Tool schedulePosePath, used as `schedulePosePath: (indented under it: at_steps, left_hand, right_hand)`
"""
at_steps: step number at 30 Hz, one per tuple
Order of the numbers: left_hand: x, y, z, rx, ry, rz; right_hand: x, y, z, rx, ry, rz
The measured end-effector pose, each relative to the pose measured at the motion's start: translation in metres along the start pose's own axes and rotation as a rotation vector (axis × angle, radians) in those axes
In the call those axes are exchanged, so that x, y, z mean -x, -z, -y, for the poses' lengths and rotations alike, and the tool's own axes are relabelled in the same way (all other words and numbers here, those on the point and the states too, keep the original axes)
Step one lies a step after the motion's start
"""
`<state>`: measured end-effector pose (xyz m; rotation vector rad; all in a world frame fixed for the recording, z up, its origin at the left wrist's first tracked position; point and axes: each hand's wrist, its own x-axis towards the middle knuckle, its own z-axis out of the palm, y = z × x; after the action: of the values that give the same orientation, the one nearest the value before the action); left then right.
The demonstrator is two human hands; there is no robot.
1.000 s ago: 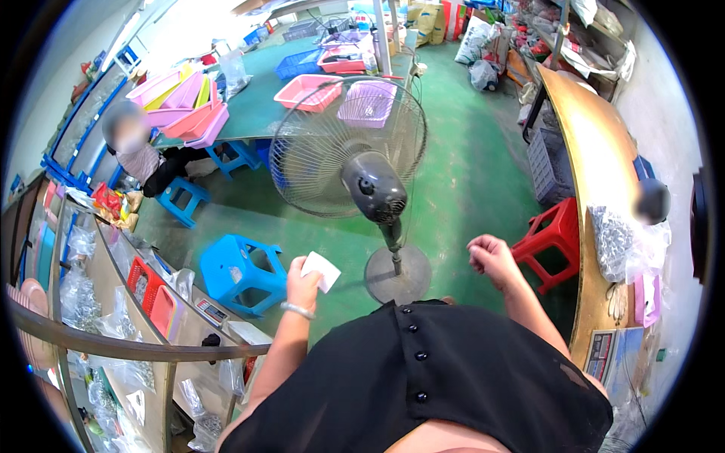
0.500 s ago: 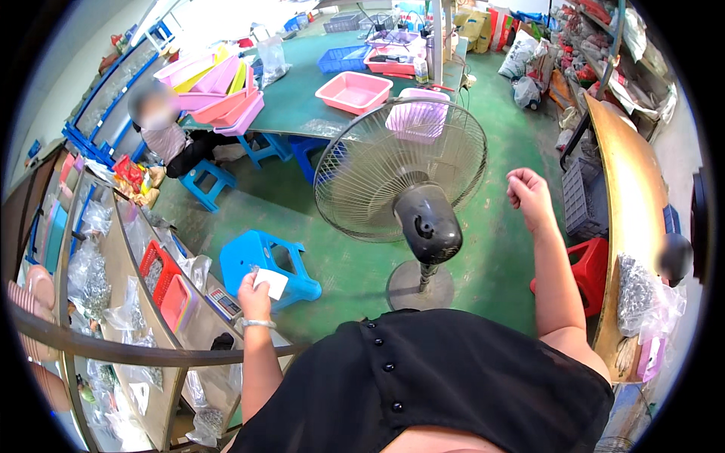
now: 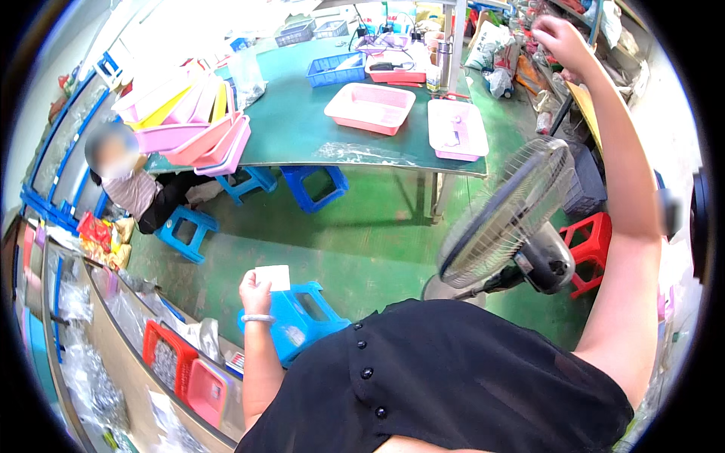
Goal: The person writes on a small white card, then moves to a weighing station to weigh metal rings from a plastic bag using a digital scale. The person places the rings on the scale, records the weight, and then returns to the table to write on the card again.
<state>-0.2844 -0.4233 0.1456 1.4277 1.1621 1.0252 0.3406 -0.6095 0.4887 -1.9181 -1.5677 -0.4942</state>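
My left hand (image 3: 257, 293), a pale bracelet at its wrist, is closed on a small flat white card (image 3: 275, 278). The card stands out from the fingertips, over the far side of a blue plastic stool (image 3: 306, 325). My right hand (image 3: 560, 39) is raised far out at the upper right, its fingers loosely curled, with nothing seen in them. Below that arm, a black pedestal fan (image 3: 521, 226) stands on the green floor, its wire cage turned toward the table.
A green-topped table (image 3: 291, 124) bears pink trays (image 3: 370, 109), a blue basket (image 3: 336, 69) and stacked coloured tubs (image 3: 204, 136). A seated person (image 3: 132, 185) is at its left. Shelving with bagged parts and a red basket (image 3: 170, 359) runs along my left. A red stool (image 3: 589, 249) is at right.
My view has moved nearer the table, and the fan now sits farther right, seen from its side. My right arm has risen and stretched outward. My left hand still holds the card.
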Motion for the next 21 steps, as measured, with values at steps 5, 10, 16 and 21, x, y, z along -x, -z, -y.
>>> schedulePosePath:
  at_steps: [5,10,16,21]
  left_hand:
    - [-0.067,0.007,-0.01,0.142,0.044,0.214]
    - [-0.101,-0.003,-0.022,0.063,0.157,0.288]
    - [-0.17,0.005,-0.01,-0.011,0.242,0.277]
    - [-0.254,-0.01,-0.009,-0.023,0.327,0.177]
  right_hand:
    - [-0.097,-0.105,-0.007,0.436,-0.027,0.234]
    - [-0.105,-0.195,0.05,0.226,-0.502,0.392]
    - [-0.102,-0.298,-0.049,0.236,-0.694,0.615]
    - [-0.118,-0.416,-0.115,0.394,-0.523,0.601]
